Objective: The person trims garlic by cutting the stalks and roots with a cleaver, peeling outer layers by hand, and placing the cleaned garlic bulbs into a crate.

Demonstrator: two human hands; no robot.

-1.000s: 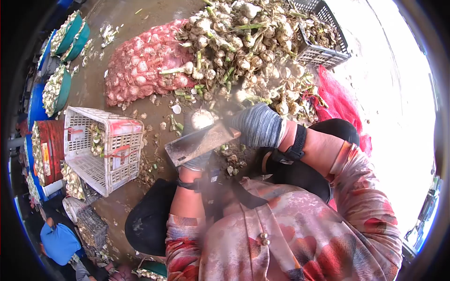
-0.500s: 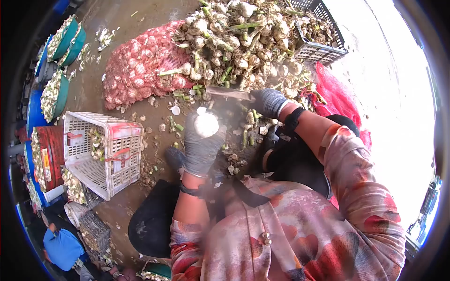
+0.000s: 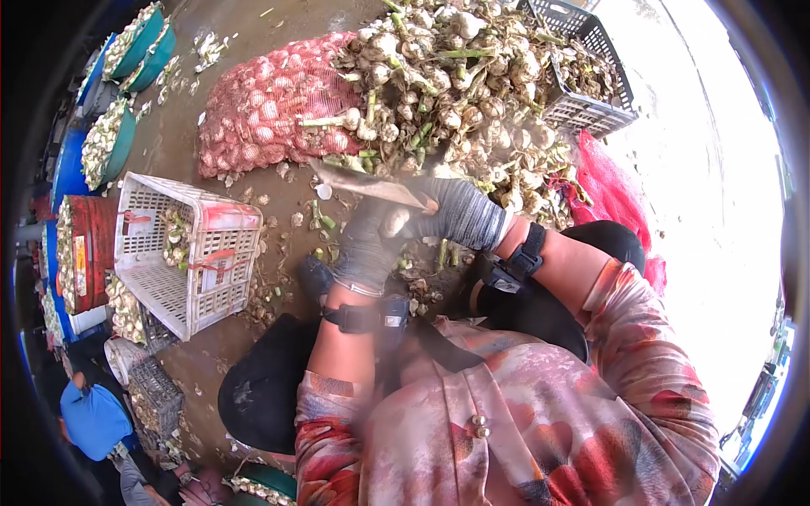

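Garlic bulb between gloved hands.

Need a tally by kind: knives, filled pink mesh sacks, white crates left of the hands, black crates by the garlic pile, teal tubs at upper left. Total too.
Knife, in the right hand: 1
Filled pink mesh sack: 1
White crate: 1
Black crate: 1
Teal tubs: 3
Total: 7
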